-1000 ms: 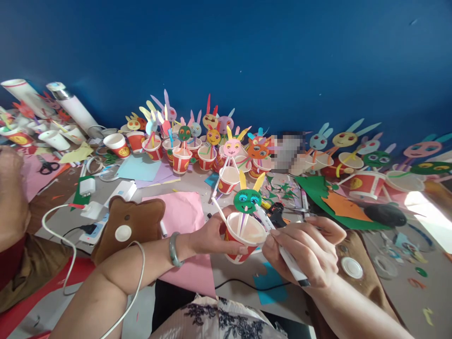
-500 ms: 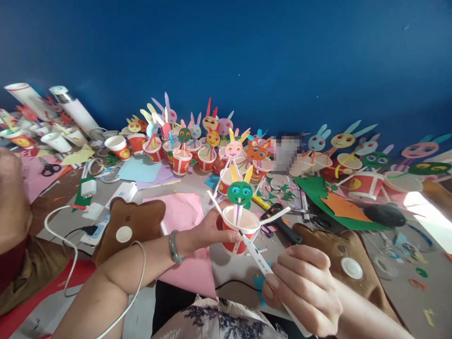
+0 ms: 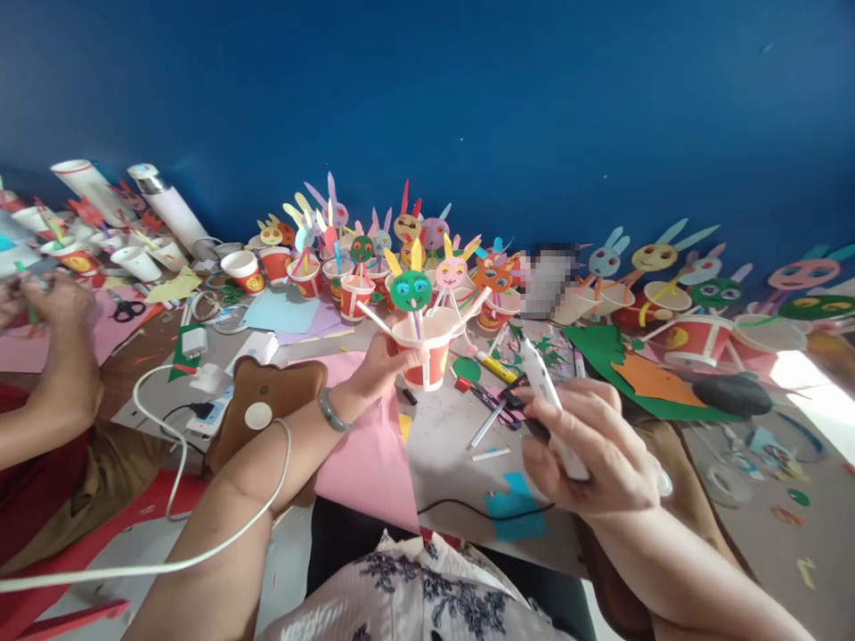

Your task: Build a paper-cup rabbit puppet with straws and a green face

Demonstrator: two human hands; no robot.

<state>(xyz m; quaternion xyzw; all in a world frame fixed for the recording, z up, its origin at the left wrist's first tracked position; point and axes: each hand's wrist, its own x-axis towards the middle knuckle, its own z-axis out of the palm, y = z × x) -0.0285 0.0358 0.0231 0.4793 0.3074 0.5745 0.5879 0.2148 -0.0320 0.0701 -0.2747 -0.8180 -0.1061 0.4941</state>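
Observation:
My left hand [image 3: 372, 372] is closed round the side of a red and white paper cup [image 3: 435, 363], held tilted above the table. From its rim rises a green paper face [image 3: 411, 292] with blue eyes and yellow ears, and white paper arms stick out at both sides. A white marker pen [image 3: 544, 378] slants up out of my right hand [image 3: 598, 458], whose fingers are closed on it. That hand is right of the cup and apart from it. Beneath it a black tool, partly hidden, lies near a yellow stick [image 3: 498, 369].
Finished cup figures with rabbit-like faces [image 3: 449, 271] line the blue wall. Pink paper [image 3: 364, 472], a brown plush pouch [image 3: 267, 392], a power strip [image 3: 250, 356] and cables lie at the left. A co-worker's hands [image 3: 50, 303] are at far left. Green paper [image 3: 601, 356] lies right.
My left hand has moved the cup forward and left, toward the row of figures. My right hand has drawn away from the cup, turning the pen's end upward.

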